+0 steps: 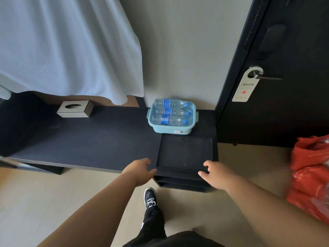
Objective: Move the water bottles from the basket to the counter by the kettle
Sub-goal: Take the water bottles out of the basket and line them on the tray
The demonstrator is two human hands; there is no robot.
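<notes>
Nothing moved yet — three clear, blue-capped plastic water bottles (170, 112) lie in the pale blue plastic basket (170, 130), far right on the black counter (89, 139); left hand (140, 171) and right hand (216, 177) hover near, loose-fingered, empty; kettle unseen.

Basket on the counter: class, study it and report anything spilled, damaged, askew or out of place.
Nothing stands out. The basket sits upright on the counter, and three water bottles lie side by side in it, capped, all with their caps pointing right. No puddle shows around it.
</notes>
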